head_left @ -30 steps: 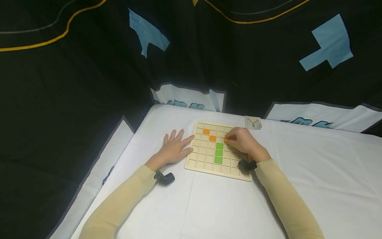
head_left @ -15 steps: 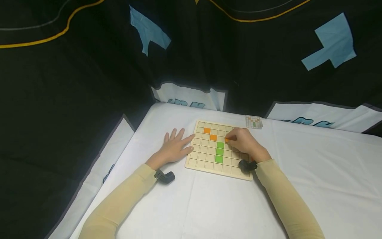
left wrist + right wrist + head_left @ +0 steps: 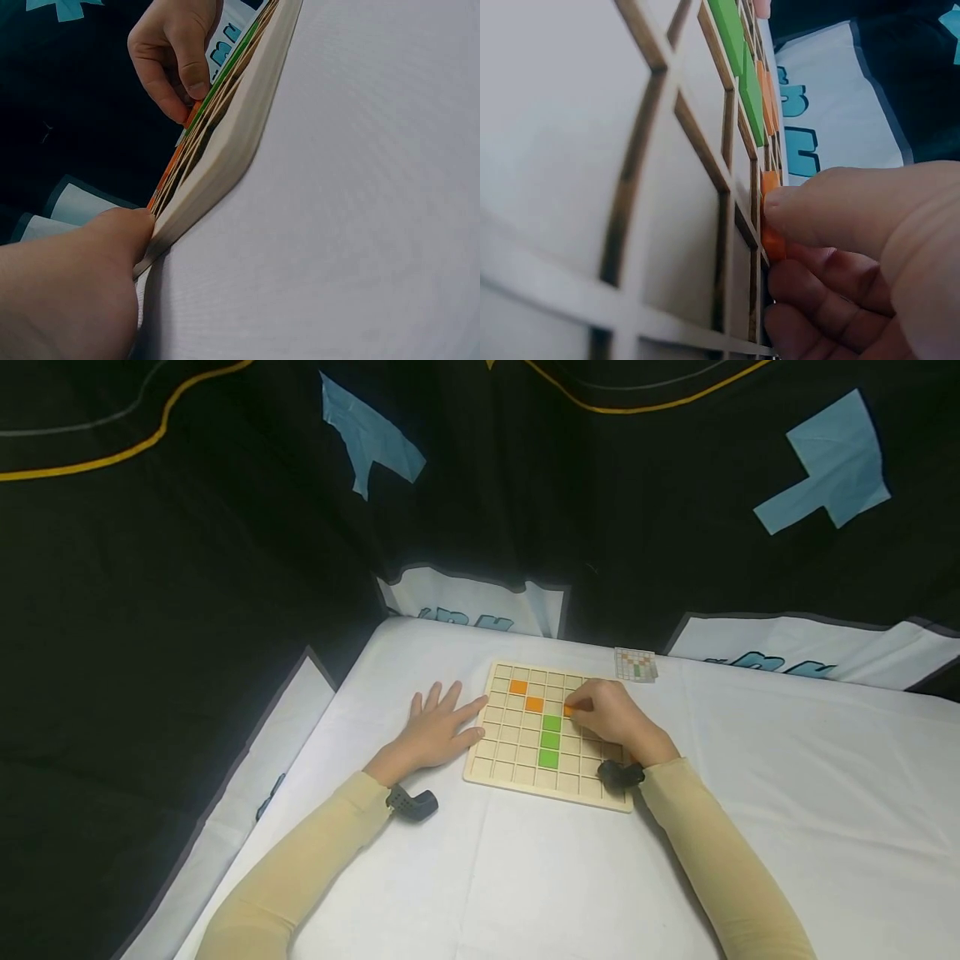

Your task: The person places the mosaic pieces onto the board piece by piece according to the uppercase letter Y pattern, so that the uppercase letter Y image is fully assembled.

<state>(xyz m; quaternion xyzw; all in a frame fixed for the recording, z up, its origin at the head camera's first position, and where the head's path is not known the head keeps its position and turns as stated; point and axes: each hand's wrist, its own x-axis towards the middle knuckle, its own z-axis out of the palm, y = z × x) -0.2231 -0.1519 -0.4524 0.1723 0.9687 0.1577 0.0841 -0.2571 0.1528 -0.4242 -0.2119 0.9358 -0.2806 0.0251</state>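
A pale wooden grid board (image 3: 517, 772) lies on the white table. Three green tiles (image 3: 550, 741) form a column in it, and two orange tiles (image 3: 534, 704) sit diagonally up and left of them. My right hand (image 3: 611, 714) pinches another orange tile (image 3: 771, 180) between thumb and fingers, at a cell just right of the top green tile. My left hand (image 3: 431, 735) lies with fingers spread on the cloth, its thumb and index fingertip at the board's left edge. In the left wrist view the thumb (image 3: 127, 229) touches the board's side.
A small printed card (image 3: 636, 666) with a coloured grid pattern lies behind the board, near the table's back edge. Something orange (image 3: 633, 758) shows partly beneath the right wrist. A dark curtain (image 3: 465, 510) hangs behind the white-covered table (image 3: 810, 777).
Both hands keep nearly the same positions. The orange tile pinched by my right hand now shows a little more of its face at the fingertips.
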